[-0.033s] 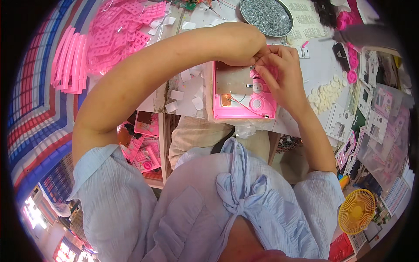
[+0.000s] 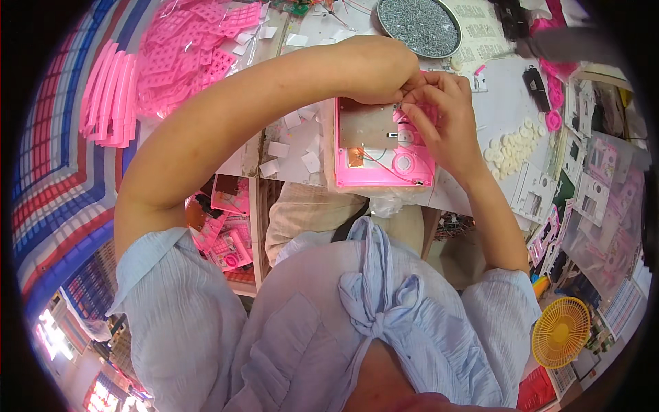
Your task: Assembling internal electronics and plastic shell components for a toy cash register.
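Note:
A pink plastic casing point(image 2: 349, 177) lies before me, with a brown circuit board point(image 2: 367, 127), thin wires and a small copper-coloured square point(image 2: 355, 157) inside it. Over its far edge, my left hand point(image 2: 384, 69) is closed, its fingertips meeting those of my right hand. My right hand point(image 2: 443, 103) bends in from the right over the casing's far right corner, thumb and fingers drawn together in a pinch. Whatever sits between the fingertips is too small and hidden to make out.
A round tray point(image 2: 379, 20) of small screws stands beyond my hands. White round parts point(image 2: 513, 147) are heaped to the right. Bagged pink keypads point(image 2: 185, 62) and curved pink strips point(image 2: 110, 103) lie left. A blurred dark tool point(image 2: 576, 49) hangs at upper right.
The blurred dark tool at the upper right has shifted slightly. My hands and the casing look the same.

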The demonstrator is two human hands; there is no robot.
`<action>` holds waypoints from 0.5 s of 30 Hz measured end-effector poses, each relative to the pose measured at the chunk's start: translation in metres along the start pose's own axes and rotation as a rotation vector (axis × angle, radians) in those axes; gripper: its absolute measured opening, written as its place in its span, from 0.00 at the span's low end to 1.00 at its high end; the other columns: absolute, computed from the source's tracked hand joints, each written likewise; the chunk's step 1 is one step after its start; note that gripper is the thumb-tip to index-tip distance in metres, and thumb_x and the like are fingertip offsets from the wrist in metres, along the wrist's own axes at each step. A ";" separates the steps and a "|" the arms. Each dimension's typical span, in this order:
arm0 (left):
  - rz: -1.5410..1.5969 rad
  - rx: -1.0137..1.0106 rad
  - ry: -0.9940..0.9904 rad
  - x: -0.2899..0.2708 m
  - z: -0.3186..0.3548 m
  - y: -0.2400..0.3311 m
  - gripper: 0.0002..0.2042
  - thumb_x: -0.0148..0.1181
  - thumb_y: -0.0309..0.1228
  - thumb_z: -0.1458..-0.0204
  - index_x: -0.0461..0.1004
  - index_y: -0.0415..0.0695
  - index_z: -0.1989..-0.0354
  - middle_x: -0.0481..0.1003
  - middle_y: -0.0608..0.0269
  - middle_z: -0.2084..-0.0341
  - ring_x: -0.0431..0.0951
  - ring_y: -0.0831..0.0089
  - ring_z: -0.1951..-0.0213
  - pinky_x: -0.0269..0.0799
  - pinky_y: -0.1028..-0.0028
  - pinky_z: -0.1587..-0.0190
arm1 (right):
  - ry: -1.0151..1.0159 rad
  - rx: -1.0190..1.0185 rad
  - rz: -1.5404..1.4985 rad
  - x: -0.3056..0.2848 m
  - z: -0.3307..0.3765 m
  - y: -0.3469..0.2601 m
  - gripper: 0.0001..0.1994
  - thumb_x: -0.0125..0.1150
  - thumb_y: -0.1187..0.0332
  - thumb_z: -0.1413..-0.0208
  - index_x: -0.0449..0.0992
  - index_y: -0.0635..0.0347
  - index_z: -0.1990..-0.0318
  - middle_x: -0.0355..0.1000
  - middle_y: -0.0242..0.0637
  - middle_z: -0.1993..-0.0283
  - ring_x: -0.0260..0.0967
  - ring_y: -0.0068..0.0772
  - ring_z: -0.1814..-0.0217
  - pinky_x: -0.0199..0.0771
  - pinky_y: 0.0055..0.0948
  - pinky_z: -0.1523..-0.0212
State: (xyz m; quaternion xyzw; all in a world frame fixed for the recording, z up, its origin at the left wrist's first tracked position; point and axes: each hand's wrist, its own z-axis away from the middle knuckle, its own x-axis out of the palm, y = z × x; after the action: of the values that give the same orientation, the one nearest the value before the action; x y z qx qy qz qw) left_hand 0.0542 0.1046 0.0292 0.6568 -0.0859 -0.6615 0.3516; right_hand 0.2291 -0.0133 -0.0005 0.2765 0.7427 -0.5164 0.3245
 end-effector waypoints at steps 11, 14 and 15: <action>0.039 -0.052 -0.048 -0.002 -0.004 -0.005 0.06 0.61 0.29 0.53 0.78 0.39 0.73 0.78 0.52 0.79 0.80 0.58 0.74 0.74 0.61 0.68 | 0.070 0.015 0.003 0.009 0.006 0.000 0.06 0.71 0.68 0.51 0.83 0.54 0.65 0.72 0.36 0.51 0.59 0.45 0.44 0.62 0.42 0.42; 0.030 -0.058 -0.103 -0.009 -0.006 0.002 0.06 0.62 0.29 0.54 0.78 0.37 0.74 0.78 0.52 0.79 0.79 0.59 0.74 0.74 0.62 0.68 | -0.018 -0.084 0.067 -0.006 0.000 0.004 0.07 0.71 0.68 0.52 0.84 0.52 0.64 0.73 0.34 0.50 0.61 0.46 0.43 0.65 0.44 0.43; 0.030 -0.058 -0.124 -0.010 -0.007 0.005 0.07 0.62 0.29 0.54 0.78 0.37 0.74 0.78 0.52 0.79 0.80 0.59 0.74 0.74 0.62 0.68 | -0.050 -0.120 0.087 -0.011 -0.002 0.005 0.08 0.71 0.68 0.53 0.84 0.52 0.63 0.73 0.33 0.49 0.62 0.47 0.43 0.66 0.44 0.44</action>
State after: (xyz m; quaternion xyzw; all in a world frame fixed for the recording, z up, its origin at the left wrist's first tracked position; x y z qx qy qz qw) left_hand 0.0618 0.1094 0.0394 0.6028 -0.0983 -0.6977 0.3744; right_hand 0.2393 -0.0110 0.0056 0.2754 0.7513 -0.4630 0.3813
